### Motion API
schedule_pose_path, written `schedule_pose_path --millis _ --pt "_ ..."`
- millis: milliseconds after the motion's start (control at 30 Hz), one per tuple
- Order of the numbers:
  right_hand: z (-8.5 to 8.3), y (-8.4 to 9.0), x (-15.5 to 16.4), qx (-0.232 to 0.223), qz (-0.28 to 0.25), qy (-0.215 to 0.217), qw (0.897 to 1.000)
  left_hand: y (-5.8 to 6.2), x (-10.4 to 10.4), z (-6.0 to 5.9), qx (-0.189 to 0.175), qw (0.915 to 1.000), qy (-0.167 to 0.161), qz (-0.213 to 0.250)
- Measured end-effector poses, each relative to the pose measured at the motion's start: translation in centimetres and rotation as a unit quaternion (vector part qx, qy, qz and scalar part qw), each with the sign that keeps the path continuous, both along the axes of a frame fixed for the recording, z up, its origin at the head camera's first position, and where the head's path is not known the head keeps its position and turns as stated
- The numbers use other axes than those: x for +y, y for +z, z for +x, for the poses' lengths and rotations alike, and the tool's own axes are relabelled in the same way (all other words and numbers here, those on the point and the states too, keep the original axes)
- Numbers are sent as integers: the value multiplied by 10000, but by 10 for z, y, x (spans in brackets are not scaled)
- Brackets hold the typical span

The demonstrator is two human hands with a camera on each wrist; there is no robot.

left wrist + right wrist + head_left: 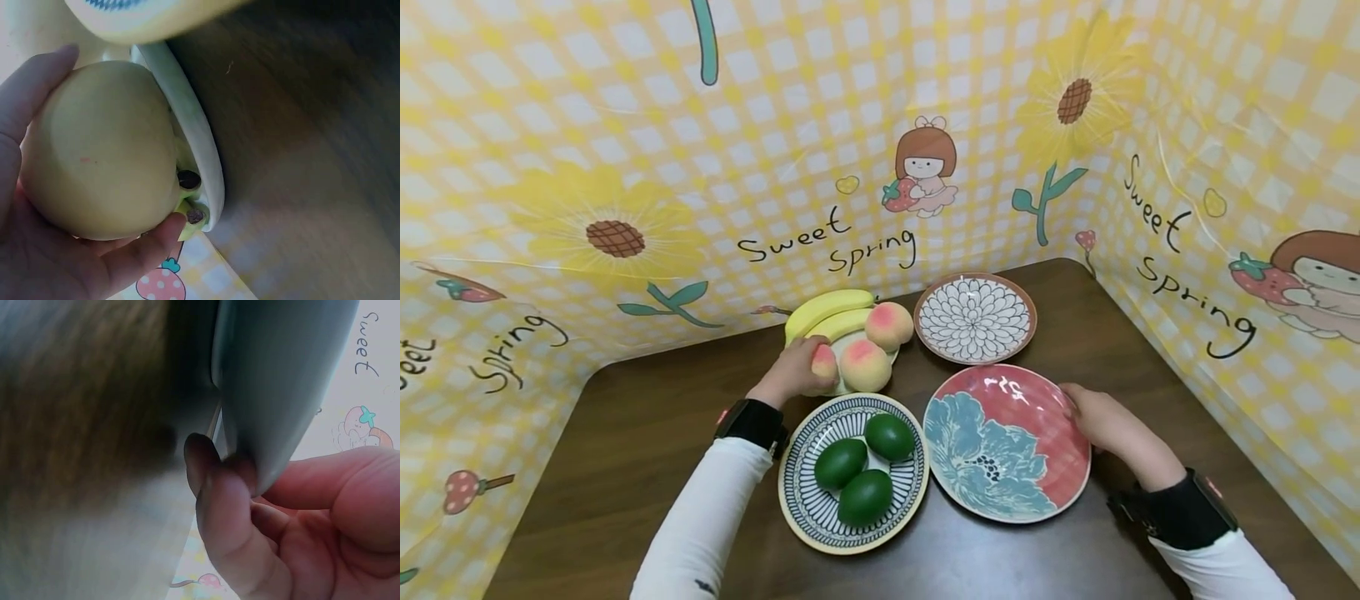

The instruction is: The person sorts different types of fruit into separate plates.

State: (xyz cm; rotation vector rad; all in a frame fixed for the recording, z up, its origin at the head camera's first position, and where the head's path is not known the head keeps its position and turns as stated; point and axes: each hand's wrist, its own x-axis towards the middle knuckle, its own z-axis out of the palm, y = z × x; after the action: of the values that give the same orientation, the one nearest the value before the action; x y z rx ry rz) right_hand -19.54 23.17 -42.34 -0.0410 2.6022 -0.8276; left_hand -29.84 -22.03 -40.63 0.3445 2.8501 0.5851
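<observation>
Dark wooden table [625,442], enclosed by yellow checked sunflower backdrop [625,125]. Red-and-blue floral plate [1000,433]: near rim pinched by right hand [1093,417], fingertips hidden underneath. Pale plate [187,119], mostly covered by fruit. Peach [824,363]: pink-blushed, half hidden, left hand [793,371] fingers curled round it.

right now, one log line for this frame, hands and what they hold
left hand: grips peach on fruit plate | right hand: pinches rim of pink plate | green fruits: on striped plate
</observation>
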Motion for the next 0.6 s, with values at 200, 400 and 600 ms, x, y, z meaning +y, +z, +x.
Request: schedule_pose_path --millis 200,400,600 --pt "1 0 -1 3 -24 14 10000 -2 -2 1 94 10000 1 32" --pt "1 0 -1 -47 -17 -6 10000 -2 -2 2 141 9999 -29 51" --pt "0 1 0 -80 -34 -24 10000 4 -1 3 217 9997 -65 122"
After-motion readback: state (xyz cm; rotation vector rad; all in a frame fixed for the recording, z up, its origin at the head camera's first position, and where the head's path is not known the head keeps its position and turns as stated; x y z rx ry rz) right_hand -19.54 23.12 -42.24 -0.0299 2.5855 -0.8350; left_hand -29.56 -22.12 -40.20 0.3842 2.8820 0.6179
